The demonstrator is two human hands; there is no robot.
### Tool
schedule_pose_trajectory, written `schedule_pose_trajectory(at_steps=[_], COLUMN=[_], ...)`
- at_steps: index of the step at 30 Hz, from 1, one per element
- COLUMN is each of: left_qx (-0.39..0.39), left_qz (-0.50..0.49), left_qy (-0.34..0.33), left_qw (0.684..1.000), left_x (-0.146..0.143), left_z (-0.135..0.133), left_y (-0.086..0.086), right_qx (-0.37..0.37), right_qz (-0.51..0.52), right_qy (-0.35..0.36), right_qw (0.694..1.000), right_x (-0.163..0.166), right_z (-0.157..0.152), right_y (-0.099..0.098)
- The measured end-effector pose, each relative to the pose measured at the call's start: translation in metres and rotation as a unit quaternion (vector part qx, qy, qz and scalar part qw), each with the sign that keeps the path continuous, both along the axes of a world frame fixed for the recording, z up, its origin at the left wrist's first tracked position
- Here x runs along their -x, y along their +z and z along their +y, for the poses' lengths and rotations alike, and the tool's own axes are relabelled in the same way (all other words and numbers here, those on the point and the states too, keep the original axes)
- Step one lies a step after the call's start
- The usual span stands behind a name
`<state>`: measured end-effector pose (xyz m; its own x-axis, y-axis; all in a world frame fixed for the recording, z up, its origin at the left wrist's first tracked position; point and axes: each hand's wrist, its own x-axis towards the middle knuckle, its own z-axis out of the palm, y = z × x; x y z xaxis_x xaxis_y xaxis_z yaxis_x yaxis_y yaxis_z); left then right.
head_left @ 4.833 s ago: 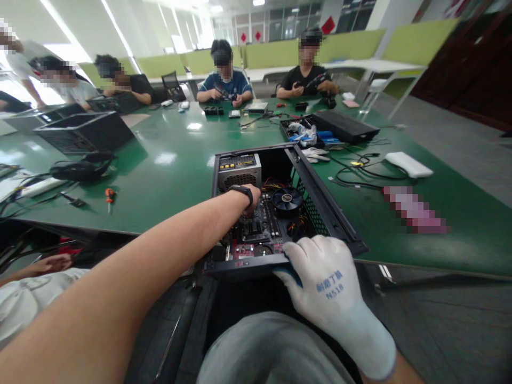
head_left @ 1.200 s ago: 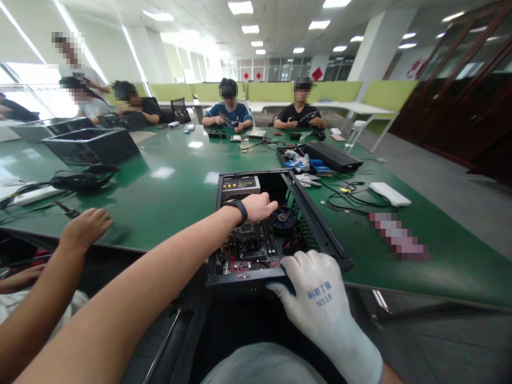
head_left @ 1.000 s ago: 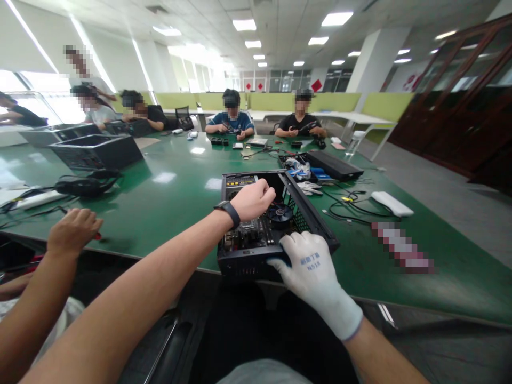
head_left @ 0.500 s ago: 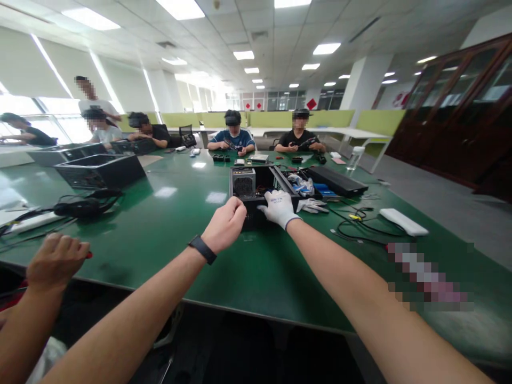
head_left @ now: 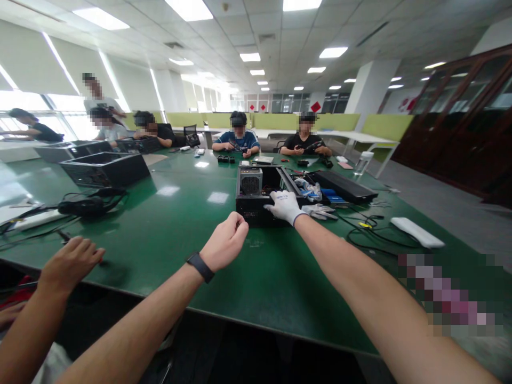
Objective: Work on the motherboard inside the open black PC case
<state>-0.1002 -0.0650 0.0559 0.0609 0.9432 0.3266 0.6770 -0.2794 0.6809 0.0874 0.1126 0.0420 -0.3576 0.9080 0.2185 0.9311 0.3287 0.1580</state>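
Observation:
An open black computer case [head_left: 256,209] lies on the green table in front of me, a power supply [head_left: 251,182] showing in its left part. My right hand [head_left: 285,207], in a white glove, grips the case's near edge, thumb on the front and fingers over the top. My bare left hand [head_left: 227,240], with a black band on the wrist, hovers short of the case, apart from it. Its fingers are pinched together; anything in them is hidden. Beside the case, to the right, lie loose white gloves [head_left: 319,211].
Cables [head_left: 366,226] and a white power strip [head_left: 416,232] lie to the right, near a flat black panel [head_left: 344,185]. A co-worker's hand [head_left: 72,264] is at my left. Another case [head_left: 106,169] and a black headset [head_left: 92,204] stand farther left. A bottle [head_left: 363,163] is at the back.
My left hand has drawn back from the case's front edge toward me. The right hand stays on the case. The view has shifted slightly, and the co-worker's hand has moved right.

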Motion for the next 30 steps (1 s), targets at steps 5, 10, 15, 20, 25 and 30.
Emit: schedule_pose_trajectory(at_steps=[5, 10, 15, 20, 25, 30], left_qx=[0.011, 0.007, 0.028, 0.079, 0.152, 0.201], left_qz=[-0.004, 0.036, 0.152, 0.280, 0.409, 0.528], left_qy=[0.004, -0.016, -0.054, -0.074, -0.125, -0.180], left_qw=[1.000, 0.999, 0.987, 0.954, 0.891, 0.805], left_x=[-0.006, -0.023, -0.050, -0.076, -0.091, -0.100], left_z=[-0.007, -0.008, -0.004, 0.004, 0.014, 0.015], left_y=[0.012, 0.024, 0.022, 0.014, 0.000, -0.013], right_qx=[-0.017, -0.034, -0.037, -0.030, -0.025, -0.041], right_qz=[0.005, 0.021, 0.037, 0.071, 0.109, 0.139], right_qy=[0.011, 0.031, 0.050, 0.072, 0.089, 0.108], right_qw=[1.000, 0.999, 0.997, 0.994, 0.990, 0.984], right_x=[-0.011, -0.033, -0.054, -0.068, -0.079, -0.086], right_z=[-0.049, -0.124, -0.202, -0.266, -0.310, -0.338], right_y=[-0.012, -0.020, -0.024, -0.025, -0.027, -0.032])
